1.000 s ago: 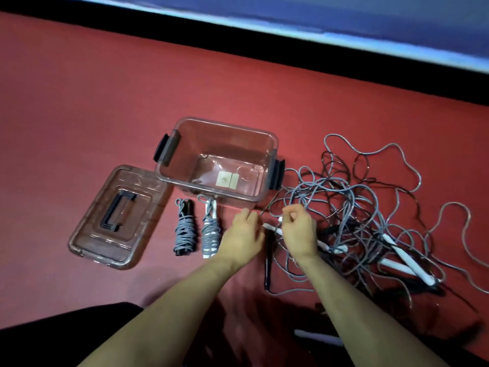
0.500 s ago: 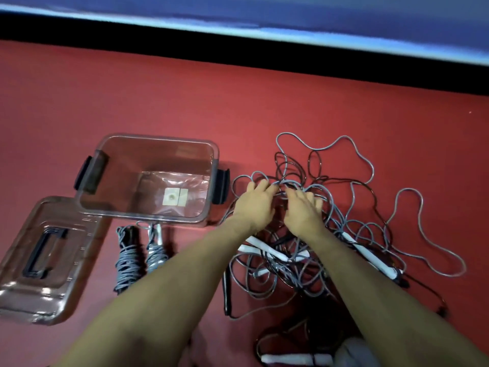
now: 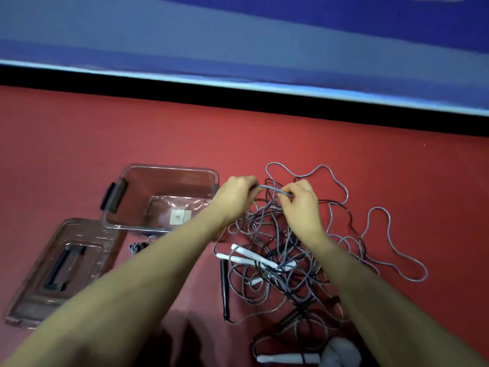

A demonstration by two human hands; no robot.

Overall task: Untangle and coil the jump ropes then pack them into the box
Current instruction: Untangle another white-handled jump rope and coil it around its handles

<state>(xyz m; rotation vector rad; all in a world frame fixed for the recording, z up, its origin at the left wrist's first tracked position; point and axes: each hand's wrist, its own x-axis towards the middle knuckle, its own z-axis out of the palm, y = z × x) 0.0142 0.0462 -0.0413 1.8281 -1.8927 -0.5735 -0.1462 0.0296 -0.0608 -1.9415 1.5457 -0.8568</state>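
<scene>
I see my left hand [image 3: 236,193] and right hand [image 3: 300,198] each pinching one grey cord [image 3: 272,188] above the tangled ropes [image 3: 277,260], right of the open box [image 3: 164,200]. My left forearm hides most of a coiled rope [image 3: 137,246]; the fingertips are blurred.

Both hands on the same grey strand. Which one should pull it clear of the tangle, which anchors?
Left hand, probably: it pinches the grey strand at the pile's edge, nearer the box. Right hand sits over the tangle, so better to anchor.
</scene>
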